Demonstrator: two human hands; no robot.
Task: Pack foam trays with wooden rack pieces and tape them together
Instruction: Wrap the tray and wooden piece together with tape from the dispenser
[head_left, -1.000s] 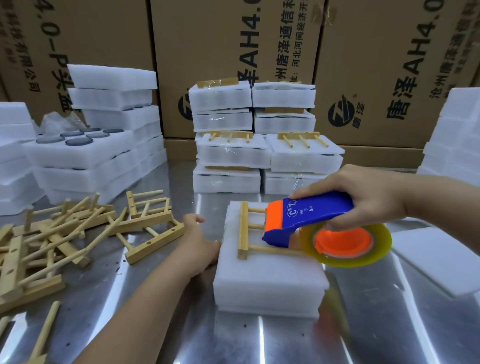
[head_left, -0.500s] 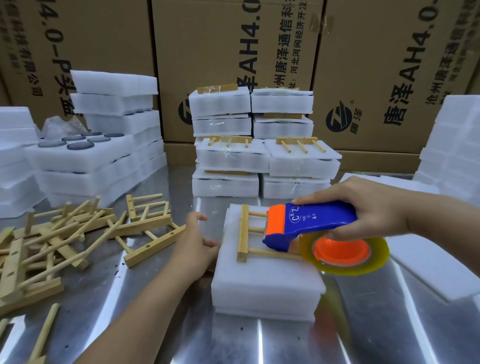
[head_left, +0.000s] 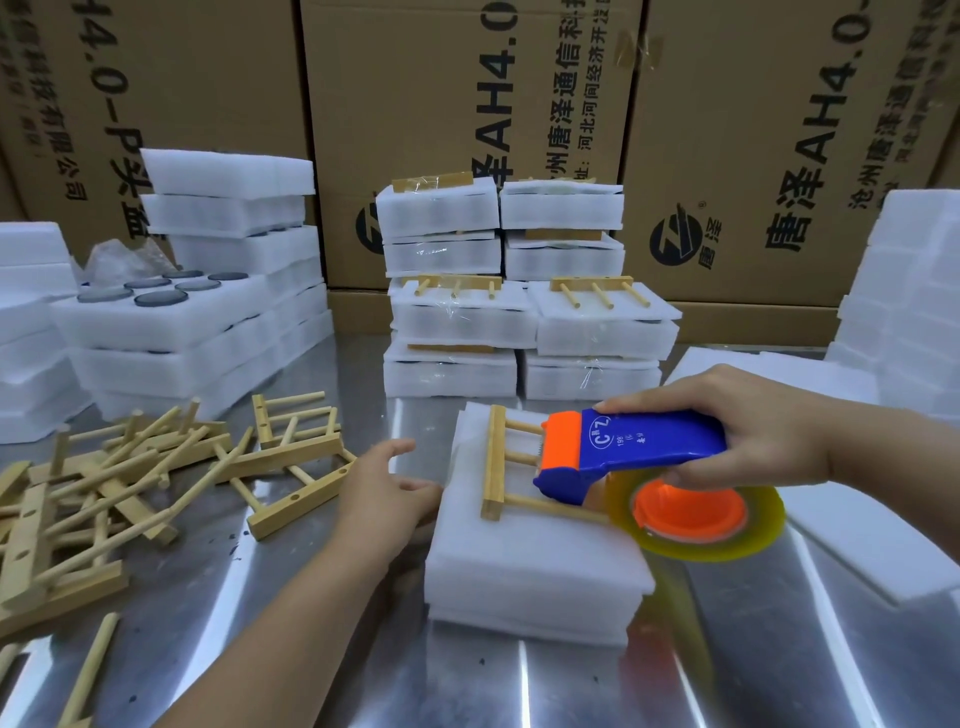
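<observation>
A stack of white foam trays (head_left: 530, 566) lies on the metal table in front of me. A wooden rack piece (head_left: 496, 462) with three pegs lies flat on its top. My right hand (head_left: 748, 421) grips a blue and orange tape dispenser (head_left: 623, 452) with a yellowish tape roll (head_left: 696, 514), held over the rack's pegs. My left hand (head_left: 384, 493) rests against the stack's left side, thumb raised and fingers straight.
A loose heap of wooden rack pieces (head_left: 119, 478) lies at the left. Taped foam packs (head_left: 524, 291) are stacked behind, more foam trays (head_left: 171, 322) at far left and foam sheets (head_left: 852, 535) at right. Cardboard boxes (head_left: 467, 104) line the back.
The tape dispenser has moved slightly left over the rack pegs. My left hand stays at the stack's left side with the thumb lifted a bit more.
</observation>
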